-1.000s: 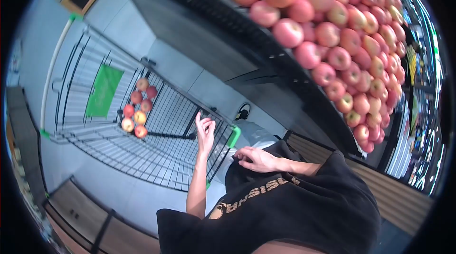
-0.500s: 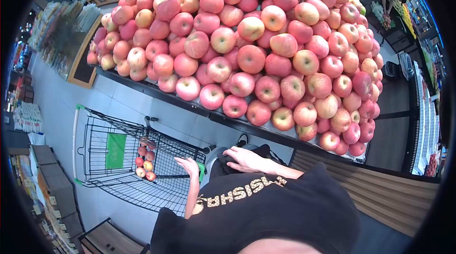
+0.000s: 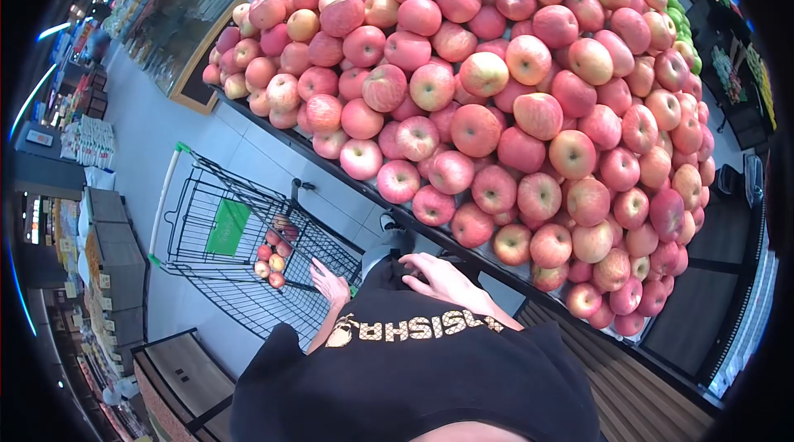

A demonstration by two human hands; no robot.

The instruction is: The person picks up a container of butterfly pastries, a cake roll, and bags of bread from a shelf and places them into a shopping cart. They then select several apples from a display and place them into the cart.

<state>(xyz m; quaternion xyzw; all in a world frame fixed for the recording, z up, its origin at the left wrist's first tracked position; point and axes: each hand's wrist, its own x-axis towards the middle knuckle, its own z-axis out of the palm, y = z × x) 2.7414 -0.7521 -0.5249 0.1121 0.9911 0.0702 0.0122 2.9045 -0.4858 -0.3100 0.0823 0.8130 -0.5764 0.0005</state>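
Observation:
My left hand (image 3: 331,283) is held out over the near end of a shopping cart (image 3: 240,297), fingers apart and nothing in them. Close to my waist, my right hand (image 3: 438,278) hovers in front of the black shirt (image 3: 413,376), its fingers spread and empty. Several red and yellow apples (image 3: 275,261) lie inside the cart, beyond my left hand. A large heap of red apples (image 3: 475,132) rises in front of me, and neither hand touches it.
Green apples (image 3: 682,24) border the heap at the upper right. The display's dark edge (image 3: 331,167) runs diagonally between heap and cart. Shelves with goods (image 3: 62,277) stand at the left, and a wooden-topped stand (image 3: 186,372) is at the lower left.
The view has turned, so the heap and cart appear shifted to the right. My left hand sits slightly lower, and both hands remain empty.

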